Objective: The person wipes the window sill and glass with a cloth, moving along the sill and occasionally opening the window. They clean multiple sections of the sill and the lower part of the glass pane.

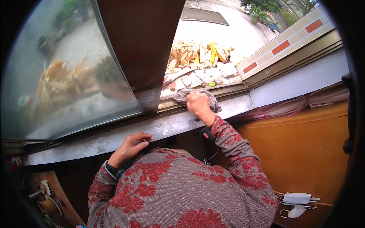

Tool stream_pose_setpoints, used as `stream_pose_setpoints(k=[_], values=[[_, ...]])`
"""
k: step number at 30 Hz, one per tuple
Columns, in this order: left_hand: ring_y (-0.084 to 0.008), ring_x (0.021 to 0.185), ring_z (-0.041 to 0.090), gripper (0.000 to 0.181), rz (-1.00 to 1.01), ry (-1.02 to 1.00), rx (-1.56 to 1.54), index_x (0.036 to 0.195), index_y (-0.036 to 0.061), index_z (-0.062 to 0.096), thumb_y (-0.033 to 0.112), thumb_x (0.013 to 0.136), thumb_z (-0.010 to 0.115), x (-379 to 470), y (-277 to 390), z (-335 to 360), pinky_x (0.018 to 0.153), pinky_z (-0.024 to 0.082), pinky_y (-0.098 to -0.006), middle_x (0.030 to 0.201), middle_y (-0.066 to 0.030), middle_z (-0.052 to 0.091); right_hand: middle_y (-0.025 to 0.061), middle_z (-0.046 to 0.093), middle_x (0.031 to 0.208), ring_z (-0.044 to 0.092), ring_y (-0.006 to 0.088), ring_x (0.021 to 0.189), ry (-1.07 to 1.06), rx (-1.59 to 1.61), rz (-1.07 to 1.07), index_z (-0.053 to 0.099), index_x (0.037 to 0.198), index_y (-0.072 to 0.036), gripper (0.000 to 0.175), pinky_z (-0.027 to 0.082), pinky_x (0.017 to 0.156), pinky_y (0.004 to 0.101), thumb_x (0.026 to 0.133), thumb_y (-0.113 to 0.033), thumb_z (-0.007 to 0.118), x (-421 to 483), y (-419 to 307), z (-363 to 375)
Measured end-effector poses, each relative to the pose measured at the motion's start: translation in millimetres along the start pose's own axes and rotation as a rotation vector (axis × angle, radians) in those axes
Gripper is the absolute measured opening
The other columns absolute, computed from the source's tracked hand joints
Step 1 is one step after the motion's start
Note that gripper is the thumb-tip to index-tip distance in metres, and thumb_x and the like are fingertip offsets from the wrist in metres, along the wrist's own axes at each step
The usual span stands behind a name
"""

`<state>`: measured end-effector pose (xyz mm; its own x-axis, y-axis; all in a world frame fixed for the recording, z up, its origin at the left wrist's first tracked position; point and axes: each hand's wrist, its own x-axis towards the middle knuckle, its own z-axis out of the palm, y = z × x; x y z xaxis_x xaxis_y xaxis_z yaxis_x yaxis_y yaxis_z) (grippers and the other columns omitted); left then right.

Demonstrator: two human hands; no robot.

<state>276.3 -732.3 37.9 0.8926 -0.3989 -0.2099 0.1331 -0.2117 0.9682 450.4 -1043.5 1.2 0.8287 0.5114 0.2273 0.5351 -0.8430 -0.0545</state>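
Note:
My right hand (198,104) grips a bunched grey cloth (212,99) and presses it onto the metal track of a sliding window (232,90). Part of the cloth hangs over the inner edge of the track. Below the track runs a worn, whitish windowsill (168,125). My left hand (133,146) is at the sill's front edge, empty, its fingers slightly curled and apart. A dark band sits on the left wrist. To the left stands a glass window pane (77,79) beside a dark frame post (139,42).
Outside lie corn cobs (214,51) with dry husks (184,54), near a green cap (212,84). A wooden cabinet (296,148) stands at right, with face masks (296,198) hanging on it. At lower left, a spool (49,207) rests on a wooden surface.

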Motion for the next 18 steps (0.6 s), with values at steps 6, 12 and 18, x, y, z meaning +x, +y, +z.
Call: stream_pose_setpoints(k=[6, 12, 18], values=[[-0.0198, 0.099, 0.063, 0.029, 0.041, 0.018, 0.034, 0.116, -0.0031, 0.065, 0.009, 0.09, 0.063, -4.0, -8.4, 0.3, 0.088, 0.049, -0.032, 0.105, -0.0112, 0.068, 0.0135, 0.068, 0.084, 0.066, 0.0336, 0.085, -0.066, 0.056, 0.15, 0.075, 0.086, -0.013, 0.021, 0.052, 0.077, 0.0458, 0.074, -0.014, 0.057, -12.0, 65.9, -21.0], [-0.0206, 0.098, 0.064, 0.029, 0.067, 0.073, 0.044, 0.116, -0.0013, 0.065, 0.011, 0.089, 0.063, -13.1, -10.3, -13.7, 0.088, 0.049, -0.032, 0.106, -0.0115, 0.069, 0.0146, 0.07, 0.103, 0.065, 0.0324, 0.1, -0.414, 0.175, 0.084, 0.072, 0.111, -0.015, 0.041, 0.05, 0.091, 0.0426, 0.078, -0.039, 0.072, 19.6, 68.5, -75.1], [-0.0206, 0.1, 0.064, 0.029, 0.107, 0.014, 0.128, 0.117, 0.0008, 0.065, 0.011, 0.09, 0.064, -3.9, 2.6, -24.8, 0.09, 0.049, -0.0328, 0.107, -0.0118, 0.069, 0.0152, 0.048, 0.145, 0.045, 0.0347, 0.132, -0.419, -0.032, -0.24, 0.041, 0.147, -0.015, 0.081, 0.041, 0.107, 0.042, 0.081, -0.052, 0.071, 215.3, 75.9, -158.7]])
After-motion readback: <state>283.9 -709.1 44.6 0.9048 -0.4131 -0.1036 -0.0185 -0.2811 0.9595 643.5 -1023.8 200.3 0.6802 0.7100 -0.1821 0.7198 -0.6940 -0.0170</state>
